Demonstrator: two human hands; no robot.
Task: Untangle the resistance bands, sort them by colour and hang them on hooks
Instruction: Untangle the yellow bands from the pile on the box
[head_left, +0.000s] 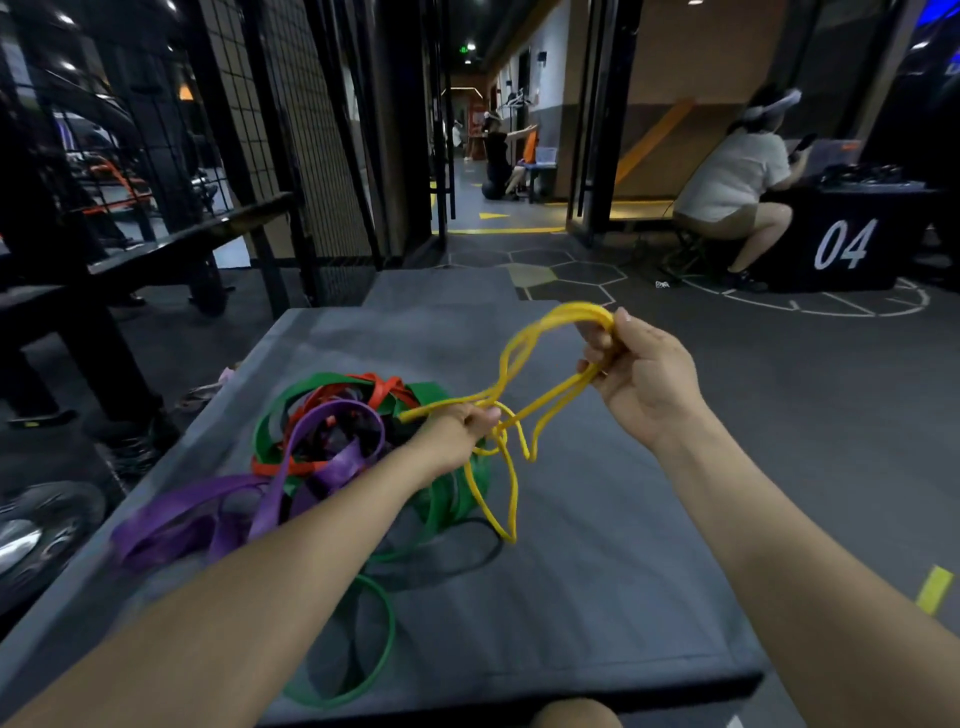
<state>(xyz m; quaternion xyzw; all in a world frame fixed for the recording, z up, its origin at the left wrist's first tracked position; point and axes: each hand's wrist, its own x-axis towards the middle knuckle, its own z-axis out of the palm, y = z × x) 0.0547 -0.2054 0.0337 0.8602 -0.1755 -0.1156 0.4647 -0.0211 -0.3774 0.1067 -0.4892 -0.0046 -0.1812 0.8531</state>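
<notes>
Thin yellow bands stretch in the air between both hands, above a grey mat. My right hand grips their upper loops at the right. Lower and to the left, my left hand grips their other end, and yellow loops hang down from it to the mat. Left of the hands lies a tangled pile: wide purple bands, green bands, red bands and a thin black band. A thin green loop lies near the mat's front edge. No hooks are in view.
A black wire-grid rack and a dark bench stand at the left. A weight plate lies on the floor at the left. At the right a person squats beside a black box marked 04. A corridor runs ahead.
</notes>
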